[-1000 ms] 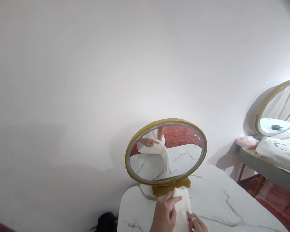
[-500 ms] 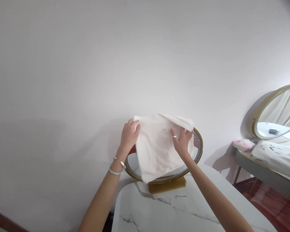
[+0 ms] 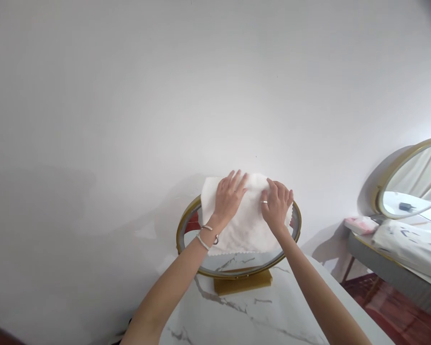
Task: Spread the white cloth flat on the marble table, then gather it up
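A white cloth (image 3: 249,225) with a zigzag edge drapes over the front of an oval gold-rimmed mirror (image 3: 239,274). Flat on the cloth's upper left part lies my left hand (image 3: 230,196), its fingers spread and slightly blurred. My right hand (image 3: 277,203), wearing a ring, rests on the upper right of the cloth with the fingers apart. The mirror stands on a gold base (image 3: 243,283), and its lower glass shows below the cloth. The cloth hides most of the mirror's top rim.
The mirror's base sits on a white marble-patterned table (image 3: 269,314) against a pale wall (image 3: 165,96). To the right, a grey table (image 3: 391,258) holds a second round mirror (image 3: 413,187), a white bag (image 3: 409,242) and a pink-and-white packet (image 3: 361,225).
My left hand has left the cloth's upper left corner and moved right onto the cloth. The folded top edge now lies flatter, and the lower edge sits higher, baring more glass.
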### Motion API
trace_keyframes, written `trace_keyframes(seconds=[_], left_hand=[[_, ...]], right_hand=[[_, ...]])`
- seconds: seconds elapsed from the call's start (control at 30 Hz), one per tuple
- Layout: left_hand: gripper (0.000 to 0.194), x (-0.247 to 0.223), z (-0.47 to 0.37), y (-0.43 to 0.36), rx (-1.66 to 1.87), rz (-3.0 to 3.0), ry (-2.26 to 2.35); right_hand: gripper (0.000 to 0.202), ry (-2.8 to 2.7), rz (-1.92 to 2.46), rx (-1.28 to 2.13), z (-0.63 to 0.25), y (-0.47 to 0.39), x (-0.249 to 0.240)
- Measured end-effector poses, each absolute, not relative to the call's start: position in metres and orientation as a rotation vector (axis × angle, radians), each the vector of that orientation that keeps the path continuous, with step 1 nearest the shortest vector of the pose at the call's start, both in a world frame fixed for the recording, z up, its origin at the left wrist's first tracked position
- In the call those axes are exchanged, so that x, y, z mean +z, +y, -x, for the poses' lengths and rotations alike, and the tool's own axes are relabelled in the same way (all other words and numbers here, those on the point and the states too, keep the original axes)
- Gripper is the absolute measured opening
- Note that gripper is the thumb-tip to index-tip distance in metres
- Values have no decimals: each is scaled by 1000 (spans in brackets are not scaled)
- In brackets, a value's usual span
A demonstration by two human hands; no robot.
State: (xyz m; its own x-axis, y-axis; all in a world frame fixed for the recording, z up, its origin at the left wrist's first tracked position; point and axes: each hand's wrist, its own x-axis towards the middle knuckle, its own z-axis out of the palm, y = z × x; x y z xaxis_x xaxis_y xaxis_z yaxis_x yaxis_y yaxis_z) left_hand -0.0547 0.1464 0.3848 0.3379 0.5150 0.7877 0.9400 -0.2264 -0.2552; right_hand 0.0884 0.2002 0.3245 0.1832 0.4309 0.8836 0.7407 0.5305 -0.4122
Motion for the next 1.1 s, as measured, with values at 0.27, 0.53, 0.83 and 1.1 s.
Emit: trace_keyframes(seconds=[0.27,0.53,0.83,1.1], left_hand=[[30,402,31,164,-820,2050,-1156],[19,406,125,118,-1278,1789,-1586],[39,344,152,85,-1232,1833,-1430],[38,381,81,143,-818,1844,-1184]], right_hand=[[44,-1399,976,-359,-100,196,308],[45,-1735,763,-517,-42,186,352],[47,-1897,482,-705,2,171,344],[51,-1626,733,-460,-58,185,331]])
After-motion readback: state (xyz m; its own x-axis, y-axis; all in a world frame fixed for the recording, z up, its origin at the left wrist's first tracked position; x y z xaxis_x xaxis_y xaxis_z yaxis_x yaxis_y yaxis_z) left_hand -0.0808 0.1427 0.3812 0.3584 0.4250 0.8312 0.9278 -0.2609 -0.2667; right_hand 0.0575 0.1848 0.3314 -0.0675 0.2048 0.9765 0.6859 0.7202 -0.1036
